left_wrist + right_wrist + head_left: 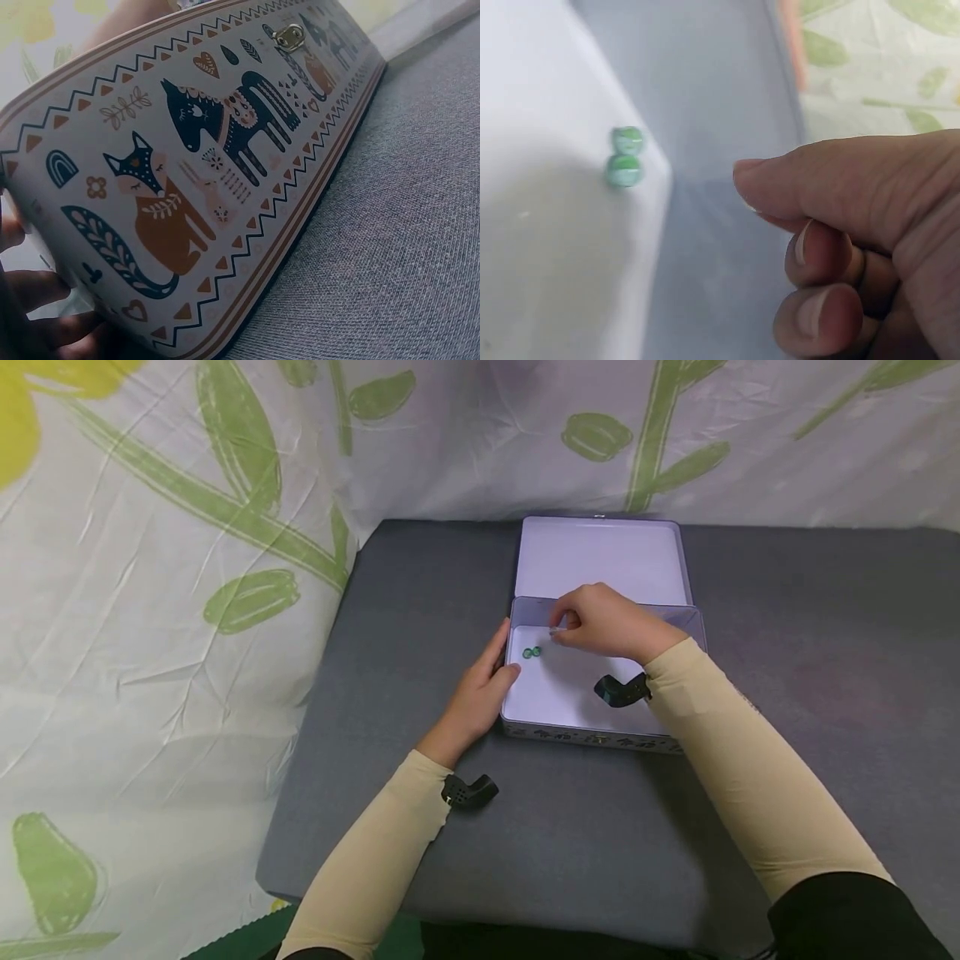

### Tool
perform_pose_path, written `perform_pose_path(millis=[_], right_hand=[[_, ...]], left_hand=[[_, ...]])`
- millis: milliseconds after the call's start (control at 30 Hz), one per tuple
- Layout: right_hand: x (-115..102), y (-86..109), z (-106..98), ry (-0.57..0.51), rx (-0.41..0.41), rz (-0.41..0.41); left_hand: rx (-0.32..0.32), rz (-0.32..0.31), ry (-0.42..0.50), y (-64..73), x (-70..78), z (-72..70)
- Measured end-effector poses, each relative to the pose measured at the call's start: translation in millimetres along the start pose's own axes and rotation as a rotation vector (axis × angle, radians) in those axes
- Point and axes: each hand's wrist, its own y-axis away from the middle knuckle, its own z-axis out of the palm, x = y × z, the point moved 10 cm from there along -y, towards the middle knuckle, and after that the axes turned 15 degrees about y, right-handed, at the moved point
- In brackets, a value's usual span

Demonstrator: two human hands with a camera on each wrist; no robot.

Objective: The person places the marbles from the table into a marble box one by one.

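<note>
A hinged tin box (577, 702) with white inside stands on the grey table, its lid (600, 556) laid back. My left hand (474, 693) holds the box's left side, thumb at the rim, fingers along the outer wall. In the left wrist view, those fingers (56, 330) touch the corner of the printed front (217, 150). Two green glass marbles (625, 157) lie side by side on the box floor near the left wall. Above the box's interior, my right hand (607, 622) pinches a small pale thing (555, 630) between thumb and index finger; its kind is unclear.
The grey table (405, 635) extends around the box on both sides. A white cloth printed with green leaves (480, 468) hangs behind the table and down its left. A small metal clasp (289, 36) sits on the box front. Each wrist carries a black camera (470, 792).
</note>
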Motion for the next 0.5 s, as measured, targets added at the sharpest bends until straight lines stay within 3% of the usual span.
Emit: perform_pose_path(millis=[167,233,400,500], right_hand=[[2.0,-5.2,17.1,-0.005,-0.032,-0.001],[1.2,-6.9,22.6,0.005,-0.043,-0.006],[-0.2,-9.7,28.8,0.042,-0.022,-0.021],[3.6,-9.5,31.1,0.041,-0.011,-0.007]], left_hand=[[-0.006,-0.027,-0.003,9.7,28.7,4.4],[-0.006,-0.038,-0.007,10.3,31.6,4.4],[0.009,-0.021,-0.013,0.2,5.3,-0.9],[0.005,-0.005,-0.016,-1.3,2.5,-0.1]])
